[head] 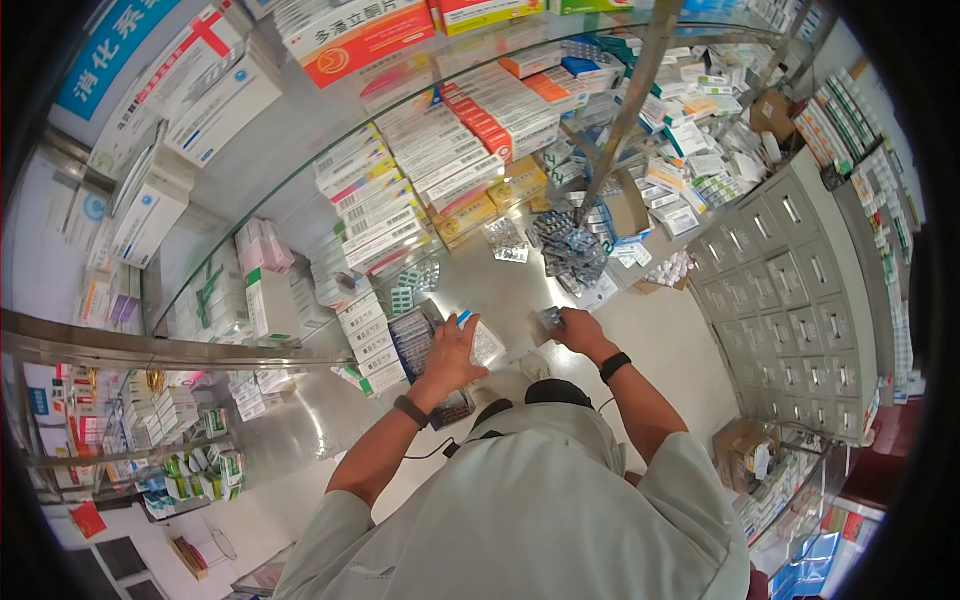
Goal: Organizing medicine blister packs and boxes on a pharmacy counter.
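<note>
My left hand (448, 358), fingers spread, reaches over a white carton with a blue edge (489, 346). Whether it grips the carton or only rests on it cannot be made out. Beneath and beside that hand, a box filled with dark blister packs (414, 341) lies on the steel surface. My right hand (583, 334) is closed around a small stack of silver-grey blister packs (551, 319), slightly blurred. Beyond it lies a heap of loose blister packs (571, 247). Green-marked blister packs (403, 300) lie beyond the box, near stacked white cartons (371, 337).
A glass shelf (315, 161) with a metal edge arches over the left and far side, carrying medicine cartons (360, 37). A metal post (626, 112) rises near the blister heap. Loose cartons (697, 142) are piled far right, above a grey drawer cabinet (787, 285).
</note>
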Motion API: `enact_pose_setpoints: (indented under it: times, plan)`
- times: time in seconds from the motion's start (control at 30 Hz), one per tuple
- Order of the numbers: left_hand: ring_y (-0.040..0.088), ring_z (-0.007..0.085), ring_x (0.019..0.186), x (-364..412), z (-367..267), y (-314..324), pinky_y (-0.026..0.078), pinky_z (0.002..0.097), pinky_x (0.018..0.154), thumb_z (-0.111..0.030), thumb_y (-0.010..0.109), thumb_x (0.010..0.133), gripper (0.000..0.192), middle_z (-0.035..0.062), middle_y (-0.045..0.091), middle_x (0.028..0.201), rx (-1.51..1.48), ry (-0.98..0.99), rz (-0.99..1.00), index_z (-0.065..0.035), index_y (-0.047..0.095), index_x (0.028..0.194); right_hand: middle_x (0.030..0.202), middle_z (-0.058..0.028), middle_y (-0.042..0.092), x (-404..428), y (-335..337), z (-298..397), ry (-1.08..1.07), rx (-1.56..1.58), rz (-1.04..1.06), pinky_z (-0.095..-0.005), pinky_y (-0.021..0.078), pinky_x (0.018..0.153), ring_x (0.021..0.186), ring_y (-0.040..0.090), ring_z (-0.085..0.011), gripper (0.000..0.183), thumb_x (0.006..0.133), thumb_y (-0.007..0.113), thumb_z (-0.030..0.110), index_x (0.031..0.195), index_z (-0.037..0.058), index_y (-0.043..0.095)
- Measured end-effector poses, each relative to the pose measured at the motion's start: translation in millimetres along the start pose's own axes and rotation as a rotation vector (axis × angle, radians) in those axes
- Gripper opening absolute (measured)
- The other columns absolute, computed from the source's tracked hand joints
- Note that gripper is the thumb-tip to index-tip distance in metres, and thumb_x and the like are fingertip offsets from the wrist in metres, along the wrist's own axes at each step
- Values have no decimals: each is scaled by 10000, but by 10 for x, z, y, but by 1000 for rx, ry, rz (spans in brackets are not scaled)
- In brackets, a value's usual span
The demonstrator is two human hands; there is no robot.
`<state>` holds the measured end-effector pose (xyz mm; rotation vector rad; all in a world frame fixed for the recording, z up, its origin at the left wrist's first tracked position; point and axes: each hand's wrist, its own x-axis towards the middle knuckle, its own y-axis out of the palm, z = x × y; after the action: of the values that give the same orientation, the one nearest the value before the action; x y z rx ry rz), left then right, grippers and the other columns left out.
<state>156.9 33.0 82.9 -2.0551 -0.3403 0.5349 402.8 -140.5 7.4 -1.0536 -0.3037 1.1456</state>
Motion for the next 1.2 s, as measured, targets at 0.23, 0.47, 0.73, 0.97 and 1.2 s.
enact_pose_setpoints:
  times: [0.23, 0.47, 0.73, 0.97, 1.2]
  plan:
    - [513, 415, 1199, 239, 116, -216, 428, 442, 1036, -293, 858, 590, 989, 282, 531, 1293, -426, -113, -66, -37, 387, 1420, 970, -210, 689, -416, -271, 1, 199, 285, -83, -465, 529, 787, 929, 668, -394, 651, 754, 791, 302, 1276, 75, 475]
    - [601, 265, 1105, 197, 50, -495, 483, 353, 945, -227, 838, 694, 874, 187, 596, 1214, -799, -310, -165, 18, 384, 1400, 1001, -190, 673, -453, -475, 398, -37, 668, -232, -394, 530, 799, 899, 678, -326, 635, 801, 785, 234, 1317, 89, 445]
    - [501, 376, 1178, 133, -84, -382, 421, 441, 1005, -338, 858, 636, 979, 260, 499, 1224, -473, -222, -382, -1, 367, 1413, 1001, -154, 683, -39, -185, 1117, -109, 905, -190, -349, 545, 767, 884, 686, -228, 564, 783, 805, 200, 1195, -8, 482]
    - [509, 393, 1094, 72, -266, -372, 436, 455, 962, -377, 845, 637, 954, 259, 505, 1138, -336, -199, -440, -3, 398, 1392, 853, -172, 695, 452, 453, 1165, -20, 867, -220, -372, 538, 699, 775, 698, -299, 367, 726, 789, 226, 969, -2, 633]
    - [499, 394, 1102, 29, -383, -424, 415, 464, 982, -370, 857, 623, 982, 244, 499, 1148, -226, -245, -484, -10, 383, 1405, 814, -187, 699, 269, 113, 1476, 2, 546, -264, -408, 544, 683, 771, 698, -329, 266, 772, 737, 210, 903, -7, 656]
